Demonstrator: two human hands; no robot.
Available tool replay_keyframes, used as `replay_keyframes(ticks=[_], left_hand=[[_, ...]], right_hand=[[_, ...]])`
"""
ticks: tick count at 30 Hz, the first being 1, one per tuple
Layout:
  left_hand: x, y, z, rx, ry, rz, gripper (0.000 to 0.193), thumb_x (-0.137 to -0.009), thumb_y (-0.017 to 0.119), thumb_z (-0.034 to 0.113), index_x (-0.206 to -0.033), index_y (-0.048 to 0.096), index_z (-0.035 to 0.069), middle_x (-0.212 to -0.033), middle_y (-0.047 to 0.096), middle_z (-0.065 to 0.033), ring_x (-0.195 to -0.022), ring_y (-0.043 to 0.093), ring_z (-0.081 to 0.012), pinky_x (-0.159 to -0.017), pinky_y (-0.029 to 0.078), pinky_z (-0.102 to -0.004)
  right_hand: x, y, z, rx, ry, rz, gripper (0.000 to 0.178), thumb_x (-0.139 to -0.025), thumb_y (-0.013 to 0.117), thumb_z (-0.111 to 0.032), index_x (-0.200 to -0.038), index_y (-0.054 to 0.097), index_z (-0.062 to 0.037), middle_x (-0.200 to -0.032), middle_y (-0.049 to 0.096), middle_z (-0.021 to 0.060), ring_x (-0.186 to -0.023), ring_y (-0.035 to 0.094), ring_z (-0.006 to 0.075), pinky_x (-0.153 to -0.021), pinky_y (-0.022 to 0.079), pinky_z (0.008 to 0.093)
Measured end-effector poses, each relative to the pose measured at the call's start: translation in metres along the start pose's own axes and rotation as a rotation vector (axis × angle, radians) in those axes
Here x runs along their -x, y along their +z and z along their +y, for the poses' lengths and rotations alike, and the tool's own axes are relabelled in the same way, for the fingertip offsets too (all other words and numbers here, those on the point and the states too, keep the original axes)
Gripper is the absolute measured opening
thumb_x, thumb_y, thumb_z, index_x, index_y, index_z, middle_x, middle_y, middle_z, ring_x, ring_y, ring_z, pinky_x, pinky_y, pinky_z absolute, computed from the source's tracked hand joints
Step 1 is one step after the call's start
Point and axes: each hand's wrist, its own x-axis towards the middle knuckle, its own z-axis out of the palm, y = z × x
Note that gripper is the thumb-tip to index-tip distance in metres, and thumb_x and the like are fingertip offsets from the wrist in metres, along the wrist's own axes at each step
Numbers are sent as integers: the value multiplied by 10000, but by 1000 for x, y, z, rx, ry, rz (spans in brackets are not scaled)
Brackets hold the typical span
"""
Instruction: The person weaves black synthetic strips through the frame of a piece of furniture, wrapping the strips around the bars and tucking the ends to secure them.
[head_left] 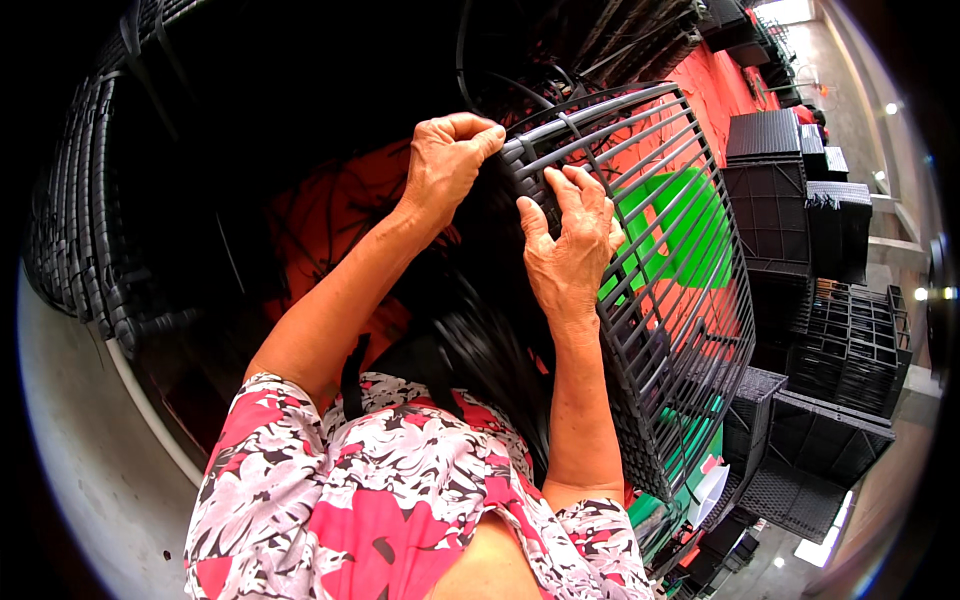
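A dark grey frame with long parallel bars [690, 250] stands slanted in front of me, its near edge partly wrapped with woven strip. At its upper left corner my left hand [445, 170] is closed in a pinch. A thin black strip [461, 70] curves down to those fingers, though the exact grip is partly hidden. My right hand [575, 245] lies against the bars just below that corner. Its thumb and index finger are apart, and nothing shows between them; the outer fingertips are partly hidden.
Loose black strips [490, 340] hang below my hands. Behind the bars is a bright green object [690, 225] above red sheeting [705, 85]. Black woven boxes [765, 185] are stacked at the right. Bundled woven pieces [90, 200] stand at the left beside a grey floor [80, 430].
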Motion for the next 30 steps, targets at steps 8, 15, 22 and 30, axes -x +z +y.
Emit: replay_keyframes(ticks=[8,15,22,30], left_hand=[[2,3,-6,158,-58,63,152,-729,550,-9,-811,675,12,-688,589,9,-615,482,-49,-572,390,-191],[-3,-12,-26,109,-169,-59,194,-760,509,12,-855,677,33,-745,601,12,-637,481,-49,-609,398,-195],[-14,-10,-23,156,-141,-165,144,-841,536,86,-938,629,33,-786,618,0,-661,551,-51,-629,460,-184],[-21,-7,17,-302,-104,-302,134,-788,645,168,-773,643,35,-610,558,22,-481,442,-30,-429,323,-170]], right_hand=[[1,2,-1,-6,-26,-37,407,-773,658,-237,-1153,566,-127,-1152,514,45,-1077,477,239,-952,284,484],[1,6,-1,-6,-12,-128,469,-770,658,-213,-1210,517,-133,-1201,495,53,-1110,461,251,-967,269,506],[-3,1,-1,-21,-3,-90,476,-757,667,-202,-1200,518,-112,-1192,505,49,-1102,470,243,-975,263,497],[4,-13,1,-72,-19,-38,465,-741,681,-188,-1175,541,-99,-1182,522,47,-1086,480,246,-980,259,491]])
